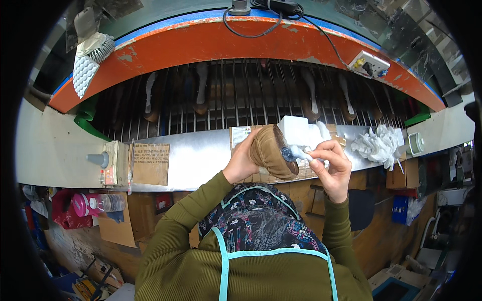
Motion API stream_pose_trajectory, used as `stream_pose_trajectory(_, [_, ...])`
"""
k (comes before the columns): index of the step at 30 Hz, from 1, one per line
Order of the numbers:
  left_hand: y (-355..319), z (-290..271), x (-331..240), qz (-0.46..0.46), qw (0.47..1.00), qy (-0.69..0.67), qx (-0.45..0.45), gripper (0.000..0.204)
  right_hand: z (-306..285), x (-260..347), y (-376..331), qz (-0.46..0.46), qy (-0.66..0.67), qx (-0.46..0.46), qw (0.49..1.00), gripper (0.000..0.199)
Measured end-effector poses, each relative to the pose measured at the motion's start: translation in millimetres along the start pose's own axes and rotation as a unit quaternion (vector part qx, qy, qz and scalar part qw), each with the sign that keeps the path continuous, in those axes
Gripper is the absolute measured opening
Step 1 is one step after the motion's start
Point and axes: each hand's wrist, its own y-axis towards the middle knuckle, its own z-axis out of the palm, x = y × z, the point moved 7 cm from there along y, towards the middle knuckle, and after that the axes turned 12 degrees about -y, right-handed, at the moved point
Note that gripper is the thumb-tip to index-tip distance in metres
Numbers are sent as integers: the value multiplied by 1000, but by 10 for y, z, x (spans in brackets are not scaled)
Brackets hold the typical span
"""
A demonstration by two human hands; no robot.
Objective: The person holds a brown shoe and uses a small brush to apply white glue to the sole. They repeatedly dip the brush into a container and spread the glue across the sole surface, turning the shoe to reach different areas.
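My left hand (243,159) is wrapped round a brown, rounded, gathered piece (266,153) with a hollow side that faces right. I cannot tell exactly what kind of thing it is. Between the thumb and fingers of my right hand (332,168) is a small white wad (302,153), whose end looks bluish and reaches the rim of the hollow. Just behind it, on the metal ledge (201,160), stands a white block (292,129) with a paler, rounded white thing beside it. The inside of the brown piece is mostly hidden.
Beyond the ledge, several brown-ended pieces with long pale strips lie on a rack of metal rods (231,100). Crumpled white material (376,146) sits at the ledge's right. At left are cardboard (150,164) and a grey cone (98,159). An orange beam (201,45) crosses behind.
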Motion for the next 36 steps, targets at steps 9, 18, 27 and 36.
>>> stream_pose_trajectory(9, [-123, 451, -60, -146, 964, -184, 126, 102, -16, -3, 162, -34, 18, -5, 999, 16])
stream_pose_trajectory(18, [-248, 765, -245, -238, 900, -306, 200, 99, -93, -97, 347, -109, 61, -3, 992, 16])
stream_pose_trajectory(27, [-330, 959, -292, -284, 852, -361, 252, 90, -219, -147, 570, -133, 98, 51, 985, 16])
stream_pose_trajectory(36, [-521, 839, 58, -331, 839, -375, 214, 83, -243, -610, 199, -68, 138, 145, 977, 14])
